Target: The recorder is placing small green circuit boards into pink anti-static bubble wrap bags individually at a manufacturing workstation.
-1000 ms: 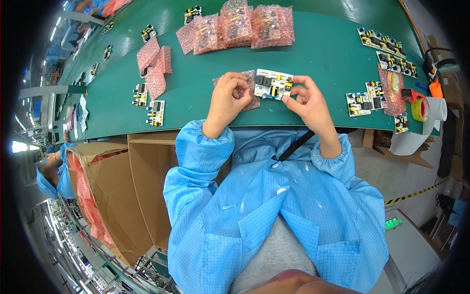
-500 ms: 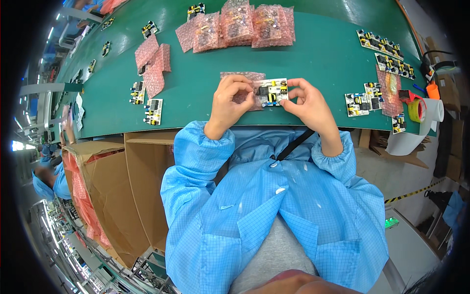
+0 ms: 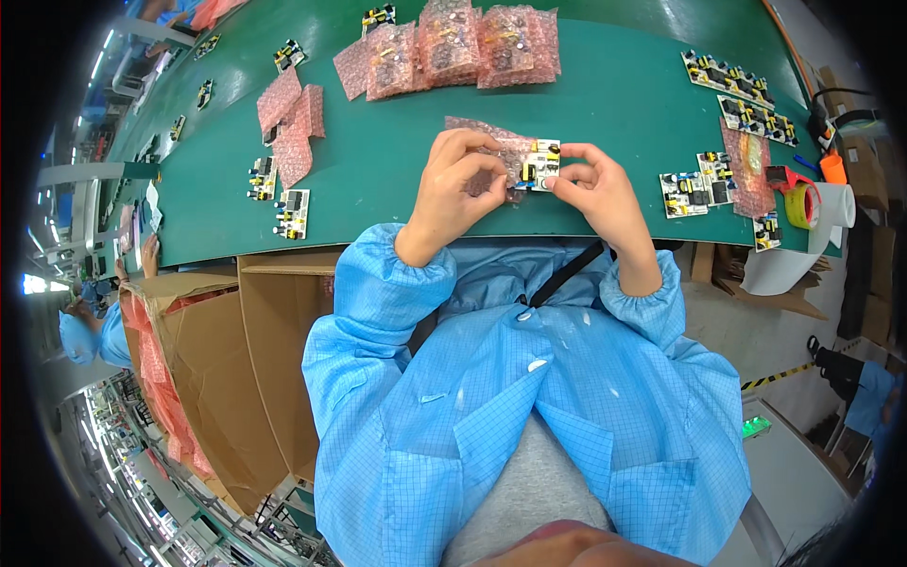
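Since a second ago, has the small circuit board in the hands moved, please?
Yes: the small circuit board has slid left into the pink bubble bag, while the green table stays fixed.

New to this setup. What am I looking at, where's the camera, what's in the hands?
No machine here: a person in a blue coat works bare-handed. The one view comes from a fisheye camera on their head, looking down, so straight edges bend. The left hand and right hand together hold a small circuit board at the mouth of a pink bubble bag, above a green table. On the table lie filled pink bags, flat pink bags, loose boards and a tape roll. A cardboard box stands at the left.
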Motion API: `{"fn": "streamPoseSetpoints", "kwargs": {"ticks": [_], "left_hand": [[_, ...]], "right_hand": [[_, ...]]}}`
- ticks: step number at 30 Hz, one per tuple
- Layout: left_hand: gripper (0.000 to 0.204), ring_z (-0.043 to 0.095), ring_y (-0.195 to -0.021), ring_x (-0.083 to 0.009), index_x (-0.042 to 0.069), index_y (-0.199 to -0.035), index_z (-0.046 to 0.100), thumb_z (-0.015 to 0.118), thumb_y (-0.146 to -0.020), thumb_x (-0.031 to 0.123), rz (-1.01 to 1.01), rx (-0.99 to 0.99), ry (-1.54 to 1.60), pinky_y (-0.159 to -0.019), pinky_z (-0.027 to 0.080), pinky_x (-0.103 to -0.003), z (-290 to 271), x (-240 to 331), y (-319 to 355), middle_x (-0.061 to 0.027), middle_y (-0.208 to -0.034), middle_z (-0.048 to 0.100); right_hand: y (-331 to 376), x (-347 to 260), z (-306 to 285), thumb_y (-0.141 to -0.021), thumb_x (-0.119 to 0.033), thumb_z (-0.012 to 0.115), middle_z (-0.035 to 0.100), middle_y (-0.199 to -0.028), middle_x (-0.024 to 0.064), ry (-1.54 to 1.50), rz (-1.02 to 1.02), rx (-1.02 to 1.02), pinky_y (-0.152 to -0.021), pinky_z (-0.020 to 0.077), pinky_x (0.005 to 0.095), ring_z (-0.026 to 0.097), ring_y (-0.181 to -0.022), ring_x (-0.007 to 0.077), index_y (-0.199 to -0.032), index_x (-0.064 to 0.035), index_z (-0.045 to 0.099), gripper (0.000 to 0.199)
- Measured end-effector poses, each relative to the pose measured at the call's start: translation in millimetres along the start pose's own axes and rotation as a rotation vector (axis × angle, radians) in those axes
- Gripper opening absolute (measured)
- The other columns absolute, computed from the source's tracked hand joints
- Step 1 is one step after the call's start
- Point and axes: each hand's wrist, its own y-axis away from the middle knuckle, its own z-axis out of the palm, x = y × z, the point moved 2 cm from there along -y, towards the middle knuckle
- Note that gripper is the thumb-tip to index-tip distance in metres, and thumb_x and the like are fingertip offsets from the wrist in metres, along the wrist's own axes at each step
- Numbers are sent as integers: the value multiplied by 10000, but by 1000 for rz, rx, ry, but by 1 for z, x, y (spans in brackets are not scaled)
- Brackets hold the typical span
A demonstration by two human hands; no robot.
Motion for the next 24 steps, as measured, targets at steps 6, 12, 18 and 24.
{"fn": "streamPoseSetpoints", "kwargs": {"ticks": [6, 12, 18, 24], "left_hand": [[176, 588, -998, -293, 78, -804, 681, 776, -668, 19, -53, 26, -41, -857, 487, -401, 5, 1, -4, -57, -1023, 648], [165, 570, -1055, -283, 94, -811, 693, 771, -678, 36, -32, 11, -73, -917, 440, -403, 4, 5, -6, -39, -1042, 655], [174, 551, -1097, -284, 107, -808, 692, 777, -668, 48, -47, 18, -55, -938, 417, -403, 9, 7, -8, -29, -1065, 653], [195, 536, -1124, -302, 91, -828, 697, 783, -671, 16, 8, -8, -82, -941, 441, -421, 11, 19, -9, -42, -1079, 653]], "right_hand": [[4, 6, 0, -862, -72, 746, 720, -895, 47, 15, 14, -41, -698, 469, 200, 623, -802, 60, -1239, 24, 550, 436], [4, -7, -9, -869, -78, 733, 715, -842, 34, -71, 67, 51, -639, 433, 179, 585, -729, 32, -1242, 8, 548, 425], [8, -3, -4, -864, -64, 737, 704, -886, 31, -89, -59, -115, -574, 381, 164, 550, -682, 12, -1250, 2, 529, 444], [4, -3, -3, -862, -46, 738, 704, -904, 57, -1, -22, -34, -709, 471, 202, 628, -837, 64, -1252, 7, 518, 451]]}}
